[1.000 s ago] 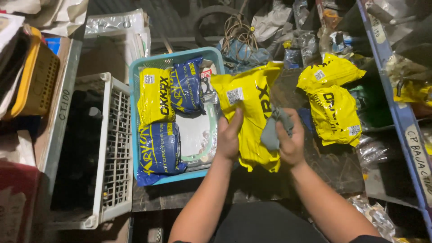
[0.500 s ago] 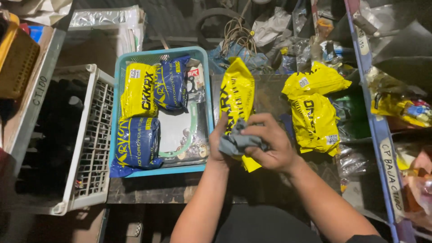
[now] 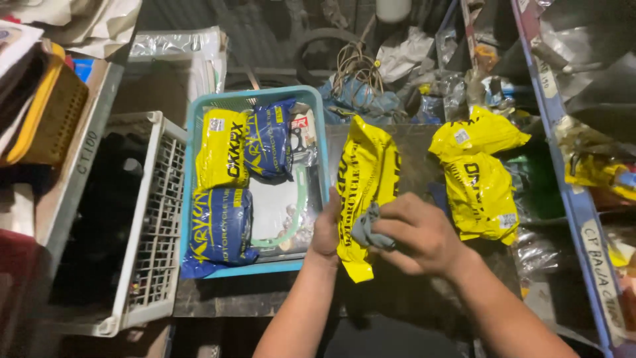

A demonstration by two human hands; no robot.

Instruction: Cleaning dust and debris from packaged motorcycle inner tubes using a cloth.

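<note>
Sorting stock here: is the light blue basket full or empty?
Partly full. The light blue basket holds a yellow packet, two blue packets and a clear bag, lying flat in one layer.

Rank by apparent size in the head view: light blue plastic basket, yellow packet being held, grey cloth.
1. Light blue plastic basket, largest.
2. Yellow packet, in the left hand.
3. Grey cloth, in the right hand, smallest.

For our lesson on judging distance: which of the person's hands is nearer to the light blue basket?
Left. The left hand lies right beside the basket wall; the right hand is farther off, beyond the yellow packet.
</note>
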